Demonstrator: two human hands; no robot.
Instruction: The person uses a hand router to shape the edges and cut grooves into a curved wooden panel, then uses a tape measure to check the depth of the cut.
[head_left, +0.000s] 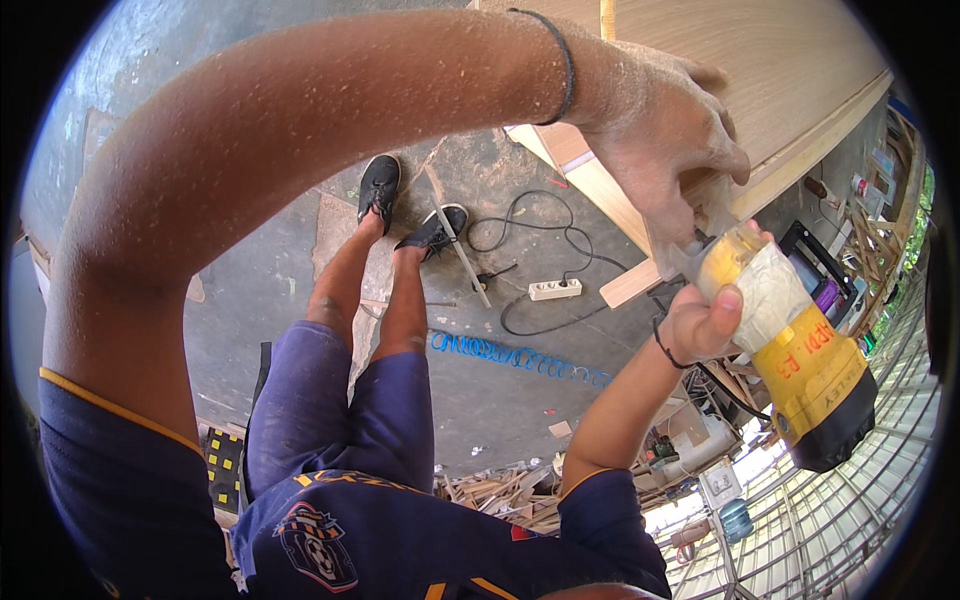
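Note:
My right hand (700,322) grips the taped middle of a yellow power tool (800,350) with a black end, held at the edge of a large pale wooden panel (760,70). My left hand (665,150), dusted with sawdust, reaches across from the left. It closes over the tool's front end, where the tool meets the panel's edge. A black band sits on each wrist. The tool's working tip is hidden under my left hand.
Below on the concrete floor lie a white power strip (555,289) with a black cable (530,215), a blue coiled hose (520,356) and a metal strip (462,255). My legs and black shoes (380,185) stand there. Wood scraps (500,490) pile near a blue water bottle (736,520).

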